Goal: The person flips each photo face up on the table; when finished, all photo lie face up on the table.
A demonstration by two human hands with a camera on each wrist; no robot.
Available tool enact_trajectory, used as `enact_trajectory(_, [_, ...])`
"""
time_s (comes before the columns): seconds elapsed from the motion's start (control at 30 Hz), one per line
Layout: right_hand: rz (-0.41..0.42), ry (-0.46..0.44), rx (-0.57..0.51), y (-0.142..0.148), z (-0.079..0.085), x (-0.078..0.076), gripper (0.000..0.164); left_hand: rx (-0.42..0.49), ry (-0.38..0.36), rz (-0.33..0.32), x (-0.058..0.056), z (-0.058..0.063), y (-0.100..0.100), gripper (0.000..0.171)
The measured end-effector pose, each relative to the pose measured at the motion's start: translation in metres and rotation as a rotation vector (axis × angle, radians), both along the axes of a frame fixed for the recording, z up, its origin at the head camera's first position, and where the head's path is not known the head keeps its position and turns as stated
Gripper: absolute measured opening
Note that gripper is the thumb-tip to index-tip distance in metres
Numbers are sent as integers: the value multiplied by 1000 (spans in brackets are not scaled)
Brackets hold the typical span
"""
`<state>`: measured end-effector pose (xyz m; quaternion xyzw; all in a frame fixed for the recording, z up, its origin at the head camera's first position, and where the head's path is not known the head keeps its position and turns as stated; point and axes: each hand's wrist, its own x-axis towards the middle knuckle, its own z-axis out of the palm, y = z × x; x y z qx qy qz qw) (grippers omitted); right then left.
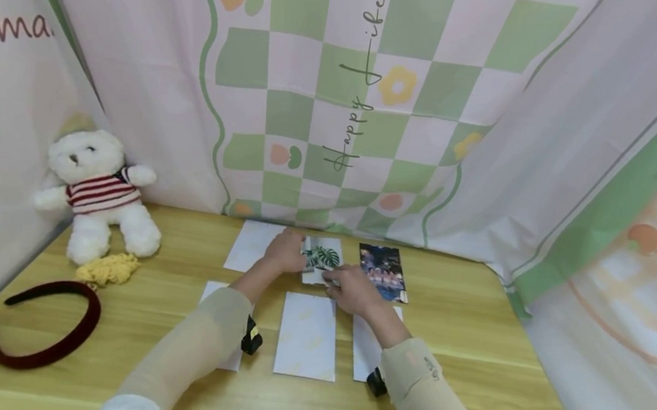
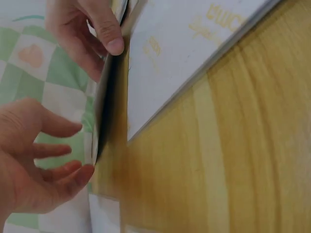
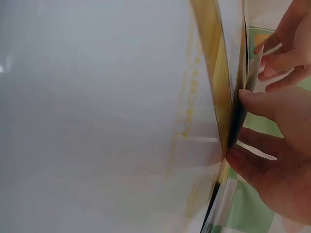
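A picture card with a green monstera leaf (image 1: 323, 257) is tilted up at the back of the table in the head view. My right hand (image 1: 354, 289) pinches its lower right edge, with the thumb (image 3: 252, 100) on one face and fingers behind. My left hand (image 1: 285, 252) is at the card's left edge. In the left wrist view that left hand (image 2: 41, 158) has loosely spread fingers, their tips close to the card's edge. A white card (image 1: 247, 243) lies beneath and beside the left hand. Right of the leaf card lies a dark picture card showing a group of figures (image 1: 384, 275).
A front row holds white cards, the middle one (image 1: 307, 336) in full view and the outer two partly behind my arms. At left are a white teddy bear (image 1: 100, 193), a yellow scrunchie (image 1: 108, 268) and a dark red headband (image 1: 93, 318). A checkered curtain (image 1: 350, 101) hangs behind.
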<state>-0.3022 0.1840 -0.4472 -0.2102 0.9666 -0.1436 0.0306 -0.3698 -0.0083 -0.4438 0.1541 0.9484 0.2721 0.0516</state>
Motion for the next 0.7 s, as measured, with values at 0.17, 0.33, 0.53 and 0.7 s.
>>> enact_trajectory(0.17, [1,17,2,0,1,-1,34,-30,-37,-213,6,7,-4,62])
enact_trajectory(0.33, [-4,14,13,1,1,-3,32,-77,-111,-321,12,7,-7,57])
enact_trajectory(0.53, [-15,6,8,0,1,-4,32,-61,-126,-335,11,2,-8,56])
enact_trajectory(0.7, [-27,5,1,-1,-1,-2,29,-57,-121,-327,9,-3,-8,62])
